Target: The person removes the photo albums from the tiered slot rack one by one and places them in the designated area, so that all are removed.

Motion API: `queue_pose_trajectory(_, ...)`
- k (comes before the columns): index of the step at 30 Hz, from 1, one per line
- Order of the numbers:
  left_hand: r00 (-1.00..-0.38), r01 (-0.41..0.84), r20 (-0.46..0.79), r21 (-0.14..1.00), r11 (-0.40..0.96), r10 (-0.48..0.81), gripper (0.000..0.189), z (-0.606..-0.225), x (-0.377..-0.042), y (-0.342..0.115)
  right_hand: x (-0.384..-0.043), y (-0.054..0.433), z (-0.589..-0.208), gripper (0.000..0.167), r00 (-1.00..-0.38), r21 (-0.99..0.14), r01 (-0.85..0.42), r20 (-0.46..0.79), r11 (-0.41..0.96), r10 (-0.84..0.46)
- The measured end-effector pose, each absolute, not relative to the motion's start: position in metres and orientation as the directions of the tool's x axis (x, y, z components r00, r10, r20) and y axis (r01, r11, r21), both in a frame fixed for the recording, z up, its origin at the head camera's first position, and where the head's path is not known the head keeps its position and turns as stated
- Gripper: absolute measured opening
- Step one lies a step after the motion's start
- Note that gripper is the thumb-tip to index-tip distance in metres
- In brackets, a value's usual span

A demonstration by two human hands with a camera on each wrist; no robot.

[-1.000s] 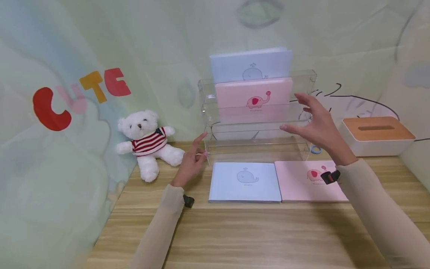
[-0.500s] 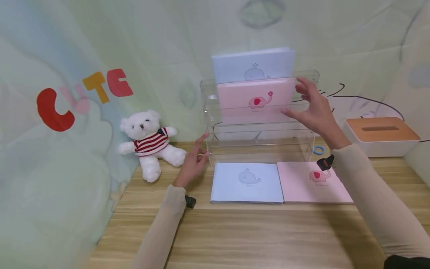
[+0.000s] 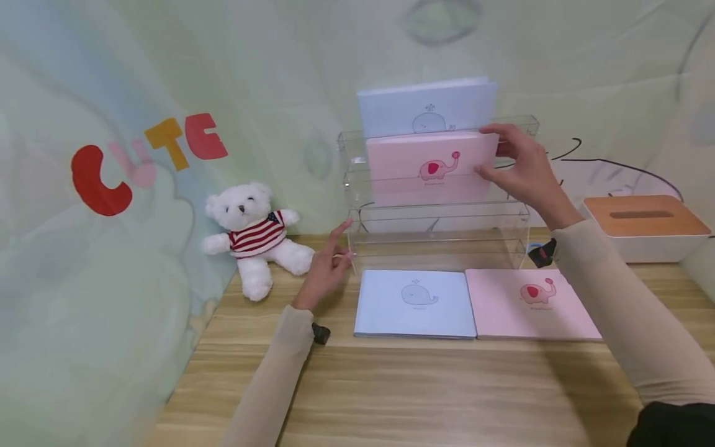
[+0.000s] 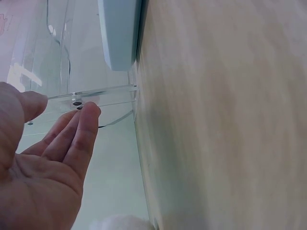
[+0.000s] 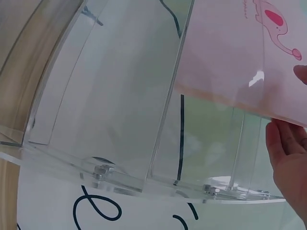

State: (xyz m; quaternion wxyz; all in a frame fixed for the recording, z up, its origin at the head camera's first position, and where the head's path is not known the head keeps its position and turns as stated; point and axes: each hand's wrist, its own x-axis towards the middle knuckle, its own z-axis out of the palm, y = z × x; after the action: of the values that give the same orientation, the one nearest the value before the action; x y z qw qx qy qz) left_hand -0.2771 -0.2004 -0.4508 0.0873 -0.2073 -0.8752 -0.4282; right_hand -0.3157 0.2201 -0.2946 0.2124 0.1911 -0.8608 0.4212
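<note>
A clear acrylic tiered rack (image 3: 441, 239) stands on the wooden table. Upright in its middle tier is a pink elephant notebook (image 3: 402, 164), with a light-blue whale notebook (image 3: 396, 108) on the tier behind. My right hand (image 3: 527, 171) pinches the pink notebook's upper right side, thumb in front and fingers behind; the right wrist view shows those fingers (image 5: 288, 143) at its edge. My left hand (image 3: 324, 273) touches the rack's left side panel with extended fingers. In the left wrist view the thumb (image 4: 33, 105) and straight fingers (image 4: 86, 129) meet that panel.
Flat before the rack lie another light-blue whale notebook (image 3: 413, 320) and another pink elephant notebook (image 3: 503, 320), side by side. A white teddy bear (image 3: 257, 239) sits left. To the right is a wood-topped tissue box (image 3: 642, 245), with a blue ring (image 3: 534, 246) near the rack.
My right hand has moved in from the right and taken hold of the upright pink notebook's side. The left hand stays at the rack's side. The head view has shifted slightly.
</note>
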Motion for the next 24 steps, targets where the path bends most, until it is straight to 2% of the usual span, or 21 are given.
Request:
queue_pose_trajectory(6, -0.897, 0.441, 0.341, 0.703, 0.557, 0.28, 0.075, -0.452, -0.277, -0.202, -0.329, 0.218, -0.295, 0.055, -0.822, -0.665, -0.542, 0.547, 0.514, -0.158)
queue_pose_trajectory(18, -0.899, 0.437, 0.331, 0.708, 0.555, 0.287, 0.075, -0.451, -0.275, -0.202, -0.335, 0.21, -0.297, 0.052, -0.859, -0.721, -0.502, 0.482, 0.479, -0.175)
queue_pose_trajectory(24, -0.9, 0.435, 0.324, 0.707, 0.558, 0.291, 0.075, -0.451, -0.274, -0.202, -0.337, 0.208, -0.307, 0.049, -0.839, -0.744, -0.535, 0.525, 0.401, -0.146)
